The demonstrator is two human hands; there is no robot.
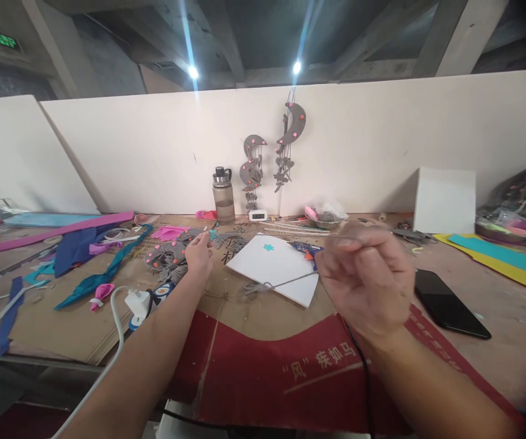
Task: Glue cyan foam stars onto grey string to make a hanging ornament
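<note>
My left hand [199, 251] reaches over the cardboard, its fingertips pinched close to a small teal flower piece [213, 234]; what they grip is too small to make out. My right hand [367, 277] is closed at the right, slightly blurred, with grey yarn [290, 281] running from it to a loose tangle [256, 291] on the cardboard. Between the hands lies a white board [285, 268] with a teal flower [269, 247] on it. Grey crescent pieces with pink dots [155, 256] lie just left of my left hand.
A water bottle [223, 198] and small white clock [258, 215] stand near the wall. Moon hangings [294, 125] hang there. A black phone [450, 305] lies right. Colored felt strips [107, 274], a white plug [138, 302] and its cable are at left.
</note>
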